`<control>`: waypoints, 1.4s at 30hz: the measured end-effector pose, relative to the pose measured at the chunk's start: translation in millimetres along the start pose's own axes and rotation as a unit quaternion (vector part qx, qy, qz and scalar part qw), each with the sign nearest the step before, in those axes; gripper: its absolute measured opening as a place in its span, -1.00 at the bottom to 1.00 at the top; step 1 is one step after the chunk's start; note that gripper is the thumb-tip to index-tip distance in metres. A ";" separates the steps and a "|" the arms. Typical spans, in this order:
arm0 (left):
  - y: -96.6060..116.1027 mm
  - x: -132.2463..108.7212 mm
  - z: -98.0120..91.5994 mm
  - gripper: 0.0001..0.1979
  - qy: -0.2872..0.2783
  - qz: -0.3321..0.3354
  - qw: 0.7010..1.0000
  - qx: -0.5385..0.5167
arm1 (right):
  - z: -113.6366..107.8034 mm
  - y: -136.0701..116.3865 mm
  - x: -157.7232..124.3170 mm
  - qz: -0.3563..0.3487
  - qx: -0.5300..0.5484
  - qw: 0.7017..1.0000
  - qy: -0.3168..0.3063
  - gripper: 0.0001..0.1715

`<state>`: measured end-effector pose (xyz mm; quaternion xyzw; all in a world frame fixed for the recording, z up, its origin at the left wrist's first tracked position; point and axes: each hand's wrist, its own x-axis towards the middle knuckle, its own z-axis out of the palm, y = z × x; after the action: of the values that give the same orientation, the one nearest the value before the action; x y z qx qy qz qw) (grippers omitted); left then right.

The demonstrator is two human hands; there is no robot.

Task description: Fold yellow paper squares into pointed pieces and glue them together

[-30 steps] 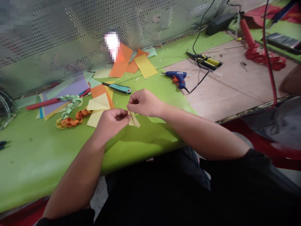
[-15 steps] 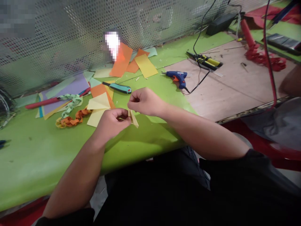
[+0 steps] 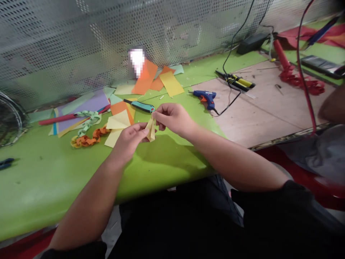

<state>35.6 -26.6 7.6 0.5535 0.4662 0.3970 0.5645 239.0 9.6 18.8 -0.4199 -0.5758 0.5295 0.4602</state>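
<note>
A small piece of folded pale-yellow paper (image 3: pixel 151 133) is held up over the green table between both hands. My left hand (image 3: pixel 132 138) pinches its lower left side, thumb on the near face. At its upper tip, my right hand (image 3: pixel 171 117) has thumb and forefinger closed on the paper. Beyond the left hand lie pale-yellow sheets (image 3: pixel 118 120) with a crease between them. A teal utility knife (image 3: pixel 141 105) rests just past the right fingers. Left of the sheets is a pleated paper chain (image 3: pixel 87 139) in orange, yellow and green.
A blue glue gun (image 3: pixel 206 96) with a black cord lies to the right, near yellow-black pliers (image 3: pixel 239 82). Coloured paper sheets (image 3: pixel 172 84) lie along the perforated metal screen (image 3: pixel 105 39). A red cable (image 3: pixel 303 72) hangs at the right, near another person's arm (image 3: pixel 332 104).
The folded paper has turned upright, showing a broader face. My right fingers have shifted to its top tip, and the whole view has tilted slightly.
</note>
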 end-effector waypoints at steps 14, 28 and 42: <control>8.6 -5.8 -7.6 -0.65 0.032 0.043 0.993 0.100 | -0.8 8.7 -2.5 0.027 0.073 0.990 -0.118 -0.55; 8.3 -10.2 -6.4 -0.65 0.046 0.093 0.995 0.004 | 4.2 6.5 -8.4 0.033 0.139 0.980 -0.136 -0.54; 4.9 -1.7 -10.7 -0.82 -0.028 0.090 0.976 -0.198 | 7.1 12.1 -10.0 0.049 0.286 0.944 -0.158 -0.60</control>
<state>25.1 -25.2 13.1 0.4815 0.3105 0.5150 0.6376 234.3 -0.7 5.8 -0.2093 -0.4436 0.7534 0.4379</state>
